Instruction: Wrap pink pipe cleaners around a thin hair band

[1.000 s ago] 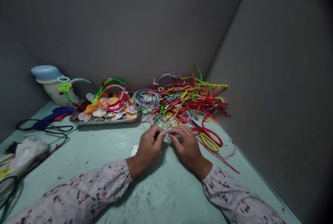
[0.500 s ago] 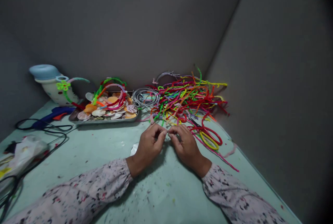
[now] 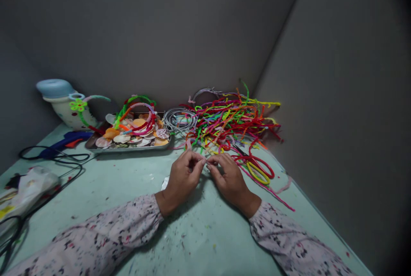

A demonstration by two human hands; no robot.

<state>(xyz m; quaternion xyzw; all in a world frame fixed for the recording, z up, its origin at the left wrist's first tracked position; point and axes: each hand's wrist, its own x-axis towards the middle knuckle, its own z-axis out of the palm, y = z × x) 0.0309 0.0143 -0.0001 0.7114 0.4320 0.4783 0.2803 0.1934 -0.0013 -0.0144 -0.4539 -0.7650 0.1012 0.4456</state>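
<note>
My left hand (image 3: 184, 177) and my right hand (image 3: 229, 179) meet at the fingertips above the table, each in a pinch. Whatever sits between the fingers is too small to make out. Just beyond the hands lies a tangled heap of coloured pipe cleaners (image 3: 231, 115). Scissors with red and yellow handles (image 3: 259, 171) rest to the right of my right hand, on some loose pipe cleaners. A small silvery piece (image 3: 165, 183) shows partly from behind my left wrist.
A metal tray (image 3: 135, 149) of seashells (image 3: 122, 138) holds fuzzy coloured hoops (image 3: 150, 109). Beside it are coiled grey hoops (image 3: 180, 120). At left stand a blue-lidded container (image 3: 56, 90), a blue glue gun (image 3: 59, 145), its black cord (image 3: 75, 177) and a plastic bag (image 3: 37, 186).
My hands stay almost in place, fingertips still together. My left hand has shifted very slightly; little else differs.
</note>
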